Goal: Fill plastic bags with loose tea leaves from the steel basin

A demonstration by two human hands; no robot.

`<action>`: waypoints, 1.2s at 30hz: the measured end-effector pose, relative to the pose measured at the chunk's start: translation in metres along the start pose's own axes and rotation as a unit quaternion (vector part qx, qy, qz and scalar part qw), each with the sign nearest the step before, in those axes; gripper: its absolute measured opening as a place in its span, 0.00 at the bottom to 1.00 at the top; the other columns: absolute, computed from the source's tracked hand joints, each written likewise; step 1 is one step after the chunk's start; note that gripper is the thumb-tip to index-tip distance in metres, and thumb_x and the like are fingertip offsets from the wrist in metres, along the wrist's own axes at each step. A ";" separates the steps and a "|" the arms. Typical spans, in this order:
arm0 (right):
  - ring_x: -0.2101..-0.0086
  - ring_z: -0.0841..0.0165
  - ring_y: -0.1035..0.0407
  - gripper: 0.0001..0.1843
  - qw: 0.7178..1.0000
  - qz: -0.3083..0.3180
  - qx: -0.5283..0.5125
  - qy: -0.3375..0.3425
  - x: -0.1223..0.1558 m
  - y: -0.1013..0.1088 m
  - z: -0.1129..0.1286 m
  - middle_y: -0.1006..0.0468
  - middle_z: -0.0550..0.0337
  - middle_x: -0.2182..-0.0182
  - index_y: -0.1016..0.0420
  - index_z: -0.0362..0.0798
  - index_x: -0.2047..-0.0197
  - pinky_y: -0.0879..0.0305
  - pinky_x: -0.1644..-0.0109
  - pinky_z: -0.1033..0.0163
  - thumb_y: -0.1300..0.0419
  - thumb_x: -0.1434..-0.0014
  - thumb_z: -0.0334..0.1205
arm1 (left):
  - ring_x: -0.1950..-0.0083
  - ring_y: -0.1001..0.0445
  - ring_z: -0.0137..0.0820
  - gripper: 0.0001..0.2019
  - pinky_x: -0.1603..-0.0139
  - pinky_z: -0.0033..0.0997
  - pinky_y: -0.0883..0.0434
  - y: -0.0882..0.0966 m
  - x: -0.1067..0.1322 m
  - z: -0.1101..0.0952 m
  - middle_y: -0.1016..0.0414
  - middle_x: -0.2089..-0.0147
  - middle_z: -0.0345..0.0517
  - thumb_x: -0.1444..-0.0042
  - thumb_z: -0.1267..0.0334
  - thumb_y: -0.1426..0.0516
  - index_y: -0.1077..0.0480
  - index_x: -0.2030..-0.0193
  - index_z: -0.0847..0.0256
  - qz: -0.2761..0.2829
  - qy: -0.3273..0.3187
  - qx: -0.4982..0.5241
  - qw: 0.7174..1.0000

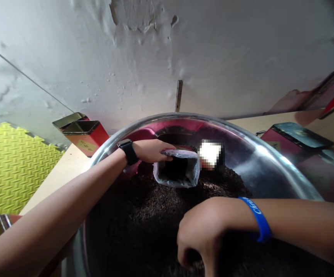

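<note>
My left hand, with a dark watch at its wrist, grips the upper edge of a square tea tin lined with a clear plastic bag. The tin's opening faces me, and its inside is dark. It rests among loose dark tea leaves in a large shiny metal basin. Nearer to me, my right hand, wearing a blue wristband, reaches down into the leaves. Its fingers curl around some of them; the fingertips are partly hidden in shadow.
Open red tins stand left of the basin, and another red tin is on the right. A pixelated white patch covers something beside the lined tin. The light table meets a peeling wall. A yellow foam mat lies left.
</note>
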State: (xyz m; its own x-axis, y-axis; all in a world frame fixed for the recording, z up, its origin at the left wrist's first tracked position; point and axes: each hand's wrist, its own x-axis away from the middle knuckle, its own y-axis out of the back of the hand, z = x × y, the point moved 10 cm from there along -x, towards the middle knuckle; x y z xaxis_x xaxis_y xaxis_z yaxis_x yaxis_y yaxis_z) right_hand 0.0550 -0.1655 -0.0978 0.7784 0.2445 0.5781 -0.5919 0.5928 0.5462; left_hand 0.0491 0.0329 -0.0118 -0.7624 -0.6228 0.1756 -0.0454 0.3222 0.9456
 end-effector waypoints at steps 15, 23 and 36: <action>0.72 0.75 0.37 0.11 0.926 -0.375 0.020 -0.039 0.064 0.097 -0.022 0.28 0.64 0.71 0.31 0.47 0.63 0.45 0.69 0.70 0.45 0.48 0.44 | 0.53 0.33 0.31 0.21 0.53 0.28 0.39 0.003 0.002 -0.006 0.31 0.49 0.41 0.47 0.56 0.49 0.40 0.44 0.53 -0.008 0.000 -0.004 1.000; 0.68 0.66 0.34 0.11 0.824 -0.446 0.211 -0.279 0.087 0.107 -0.074 0.27 0.55 0.68 0.29 0.48 0.62 0.45 0.68 0.63 0.49 0.46 0.41 | 0.54 0.33 0.30 0.21 0.53 0.28 0.39 0.000 0.002 -0.009 0.32 0.49 0.42 0.45 0.56 0.50 0.41 0.44 0.54 0.003 -0.031 0.009 0.999; 0.54 0.62 0.38 0.27 0.933 -0.320 0.151 -0.056 0.030 0.065 -0.009 0.33 0.49 0.52 0.36 0.44 0.50 0.40 0.56 0.60 0.51 0.45 0.55 | 0.51 0.34 0.32 0.23 0.51 0.29 0.41 0.002 0.001 -0.006 0.33 0.47 0.43 0.45 0.51 0.51 0.41 0.43 0.53 -0.010 -0.011 -0.005 1.000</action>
State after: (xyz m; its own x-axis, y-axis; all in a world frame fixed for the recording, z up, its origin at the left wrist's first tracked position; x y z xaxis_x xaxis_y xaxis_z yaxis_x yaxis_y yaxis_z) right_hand 0.0415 -0.1128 -0.0498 0.9762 -0.1776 0.1243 -0.0573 0.3418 0.9380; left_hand 0.0520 0.0287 -0.0083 -0.7755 -0.6129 0.1515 -0.0533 0.3026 0.9516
